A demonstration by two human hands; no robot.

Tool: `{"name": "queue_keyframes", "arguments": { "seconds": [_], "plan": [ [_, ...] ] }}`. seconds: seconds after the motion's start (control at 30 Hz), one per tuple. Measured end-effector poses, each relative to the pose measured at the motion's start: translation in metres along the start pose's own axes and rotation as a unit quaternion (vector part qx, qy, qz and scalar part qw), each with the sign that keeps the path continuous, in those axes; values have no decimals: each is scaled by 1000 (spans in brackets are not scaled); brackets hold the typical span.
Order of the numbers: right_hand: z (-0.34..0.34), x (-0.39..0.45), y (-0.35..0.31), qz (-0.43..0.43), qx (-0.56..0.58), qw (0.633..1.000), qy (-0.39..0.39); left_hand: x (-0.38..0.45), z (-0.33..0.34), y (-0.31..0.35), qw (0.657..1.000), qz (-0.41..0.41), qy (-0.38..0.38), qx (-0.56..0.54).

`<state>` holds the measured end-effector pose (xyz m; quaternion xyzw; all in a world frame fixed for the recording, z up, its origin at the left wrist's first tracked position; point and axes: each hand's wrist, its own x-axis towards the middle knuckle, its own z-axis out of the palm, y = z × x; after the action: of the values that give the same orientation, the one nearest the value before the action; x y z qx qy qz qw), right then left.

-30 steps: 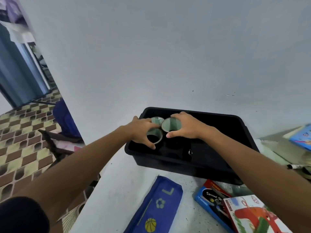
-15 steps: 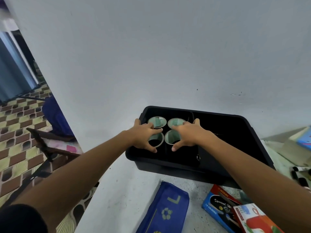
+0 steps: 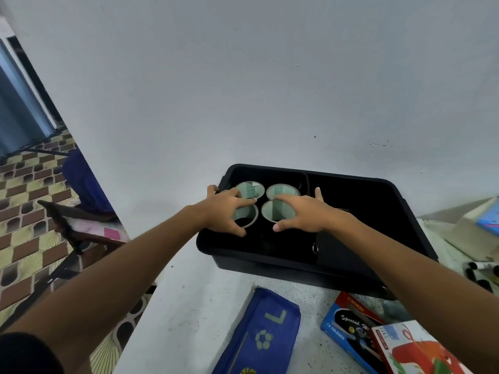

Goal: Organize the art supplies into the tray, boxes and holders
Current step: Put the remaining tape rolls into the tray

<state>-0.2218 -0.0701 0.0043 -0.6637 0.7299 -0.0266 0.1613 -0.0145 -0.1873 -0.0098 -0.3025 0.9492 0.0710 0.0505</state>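
A: What is sitting in the black tray (image 3: 318, 268)?

B: Four round holders, packed two by two in its left part. The far-left holder (image 3: 249, 188) and the far-right holder (image 3: 282, 190) are showing their pale green insides near the tray's far edge. The near-left holder (image 3: 247, 215) and the near-right holder (image 3: 275, 210) are standing just in front of them, rims touching or nearly so.

A: And the hands?

B: The left hand (image 3: 225, 211) is lying over the near-left holder, fingers spread and bent down around its rim, thumb at the near side, one finger reaching across the top. The right hand (image 3: 302, 214) is doing the same on the near-right holder: fingers spread wide, thumb curling at the holder's near side, fingertips at the far rim. Both are gripping the holders from above; how tightly, I cannot tell.

A: Where is the tray standing?

B: On the white table (image 3: 189, 306), against the wall at the table's far edge. A divider is running front to back inside it, and the right part is looking dark, its contents unclear.

A: Anything else on the table?

B: A blue pouch (image 3: 264, 333) is lying at the near edge, with a blue colour box (image 3: 343, 322) to its right and a red-printed box (image 3: 415, 349) overlapping that one at the near-right corner. Dark markers (image 3: 479, 271) are lying by the right edge, beside the tray.
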Motion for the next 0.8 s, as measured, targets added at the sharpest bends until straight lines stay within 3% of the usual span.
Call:
{"name": "queue_keyframes", "arguments": {
  "seconds": [0.17, 0.3, 0.8],
  "plan": [
    [3, -2, -3, 10, -139, 989, -47, 4, 0, 8, 1000, -4, -18, 23],
    [-1, 2, -15, 20, -179, 981, -73, 8, 3, 11, 997, 7, -18, 76],
    [3, 13, -8, 31, -150, 987, -55, 12, -1, 0, 998, -13, -25, 49]
  ]
}}
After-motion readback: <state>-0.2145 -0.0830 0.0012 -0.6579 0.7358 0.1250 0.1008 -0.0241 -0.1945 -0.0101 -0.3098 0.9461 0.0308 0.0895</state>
